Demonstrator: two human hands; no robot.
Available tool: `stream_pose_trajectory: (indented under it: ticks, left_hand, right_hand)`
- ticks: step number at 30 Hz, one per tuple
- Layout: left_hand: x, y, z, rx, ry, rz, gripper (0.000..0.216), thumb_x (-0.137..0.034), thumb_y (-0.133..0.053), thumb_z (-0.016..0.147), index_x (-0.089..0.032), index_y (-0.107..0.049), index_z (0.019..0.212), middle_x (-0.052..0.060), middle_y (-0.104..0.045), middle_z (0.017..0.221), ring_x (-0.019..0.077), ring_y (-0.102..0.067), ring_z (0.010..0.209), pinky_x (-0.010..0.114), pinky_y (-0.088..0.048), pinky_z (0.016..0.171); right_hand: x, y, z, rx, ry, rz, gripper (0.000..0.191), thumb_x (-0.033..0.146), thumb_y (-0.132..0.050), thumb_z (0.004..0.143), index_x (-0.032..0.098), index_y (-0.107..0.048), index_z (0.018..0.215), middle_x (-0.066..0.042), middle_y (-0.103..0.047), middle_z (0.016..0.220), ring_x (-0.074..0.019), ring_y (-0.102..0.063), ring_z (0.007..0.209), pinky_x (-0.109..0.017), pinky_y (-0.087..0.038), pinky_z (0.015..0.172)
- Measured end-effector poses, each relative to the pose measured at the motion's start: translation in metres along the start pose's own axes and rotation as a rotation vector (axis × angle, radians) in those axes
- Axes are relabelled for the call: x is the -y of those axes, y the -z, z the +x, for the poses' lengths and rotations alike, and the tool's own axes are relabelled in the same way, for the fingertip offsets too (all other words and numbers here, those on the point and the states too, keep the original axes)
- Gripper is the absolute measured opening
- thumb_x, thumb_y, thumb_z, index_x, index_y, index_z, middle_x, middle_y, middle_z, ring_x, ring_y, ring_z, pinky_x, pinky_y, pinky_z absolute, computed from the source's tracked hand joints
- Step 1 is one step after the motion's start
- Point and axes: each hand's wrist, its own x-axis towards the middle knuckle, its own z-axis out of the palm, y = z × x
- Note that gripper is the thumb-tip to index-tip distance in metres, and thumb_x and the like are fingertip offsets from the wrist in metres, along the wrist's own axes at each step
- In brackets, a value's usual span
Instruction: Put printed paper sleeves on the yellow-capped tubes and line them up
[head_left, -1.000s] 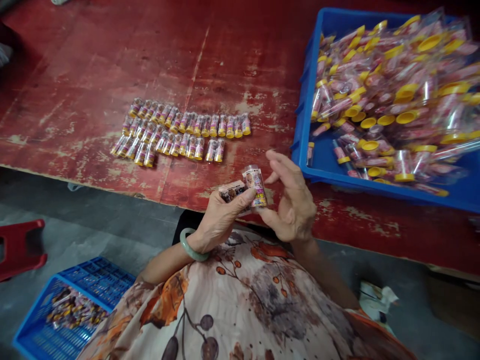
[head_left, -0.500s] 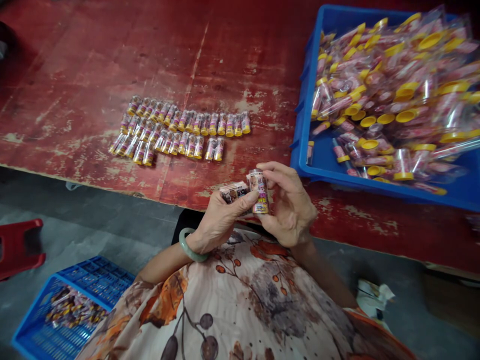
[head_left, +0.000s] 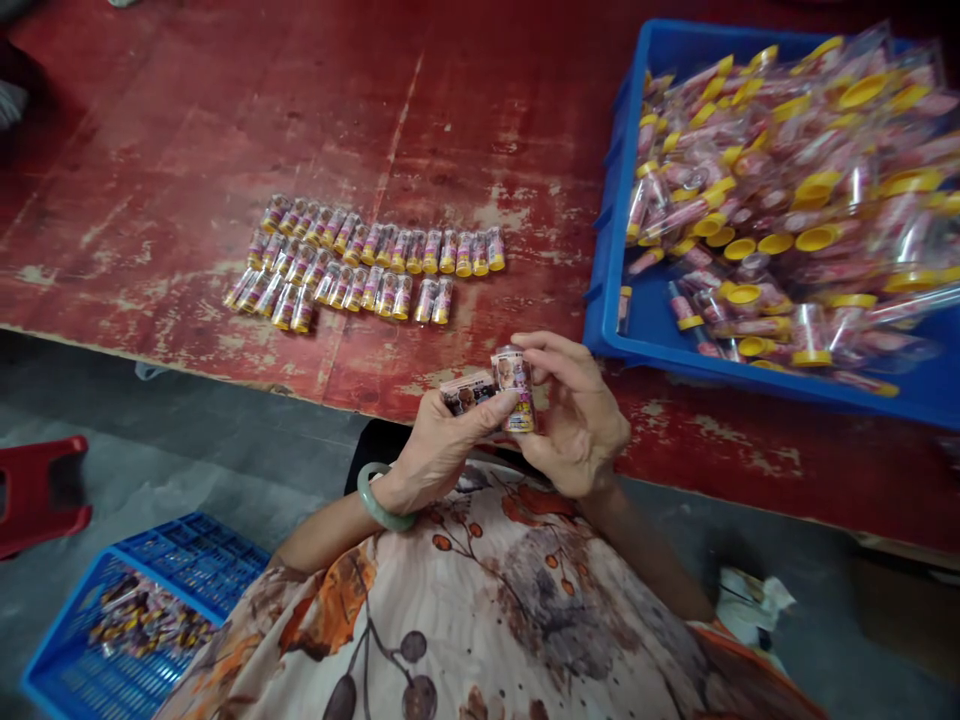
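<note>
My left hand (head_left: 439, 445), with a green bangle at the wrist, is closed on a small stack of printed labels (head_left: 466, 390), its thumb resting against a little clear tube with a yellow cap (head_left: 514, 388). My right hand (head_left: 577, 420) pinches that tube upright, fingertips on its top and thumb near its bottom. Both hands hover over the near edge of the worn red table (head_left: 225, 120). Two rows of labelled tubes (head_left: 367, 262) lie side by side on the table, to the left of my hands.
A blue bin (head_left: 645, 330) heaped with clear, yellow-capped tubes stands at the right of the table. On the floor at lower left is a blue crate (head_left: 82, 670) holding more small pieces. A red stool (head_left: 37, 495) is at the far left.
My right hand's fingers, spread apart a second ago, have closed down onto the top of the tube. The left hand has stayed in place.
</note>
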Motion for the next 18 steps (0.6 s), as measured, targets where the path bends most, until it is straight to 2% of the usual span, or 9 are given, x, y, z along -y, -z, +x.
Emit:
stream_pose_trajectory:
  ticks: [8,12,15,18]
  left_hand:
    - [-0.003,0.005,-0.005,0.005,-0.003,-0.024,0.026,-0.025,-0.082,0.069,-0.018,-0.073,0.092,0.002,-0.069,0.085,0.0127,-0.062,0.076,0.026,-0.050,0.075]
    - [-0.008,0.014,-0.009,-0.051,0.017,-0.024,0.028,-0.028,-0.082,0.068,-0.016,-0.073,0.092,0.004,-0.070,0.087,0.0142,-0.064,0.077,0.028,-0.051,0.076]
    - [-0.017,0.037,-0.009,-0.145,0.003,0.041,0.031,-0.033,-0.080,0.070,-0.014,-0.072,0.093,0.006,-0.071,0.086,0.0161,-0.065,0.075,0.031,-0.053,0.074]
    - [-0.034,0.076,-0.002,-0.317,-0.080,0.282,0.034,-0.039,-0.078,0.070,-0.013,-0.071,0.091,0.006,-0.070,0.083,0.0163,-0.063,0.071,0.029,-0.051,0.066]
  right_hand:
    - [-0.001,-0.001,0.000,0.095,-0.022,-0.042,0.062,0.022,-0.058,0.072,0.029,-0.049,0.134,-0.009,-0.053,0.134,-0.0337,-0.053,0.119,-0.052,-0.053,0.088]
    - [-0.001,-0.008,0.006,0.215,0.024,-0.021,0.065,0.018,-0.059,0.076,0.027,-0.045,0.139,-0.011,-0.050,0.138,-0.0343,-0.050,0.124,-0.055,-0.048,0.096]
    - [-0.003,-0.010,0.010,0.335,0.093,-0.031,0.068,0.015,-0.061,0.078,0.023,-0.041,0.142,-0.015,-0.045,0.143,-0.0357,-0.046,0.128,-0.058,-0.044,0.100]
    - [-0.008,-0.007,0.009,0.367,0.122,-0.040,0.063,0.014,-0.063,0.079,0.021,-0.046,0.139,-0.017,-0.049,0.138,-0.0354,-0.050,0.125,-0.057,-0.043,0.100]
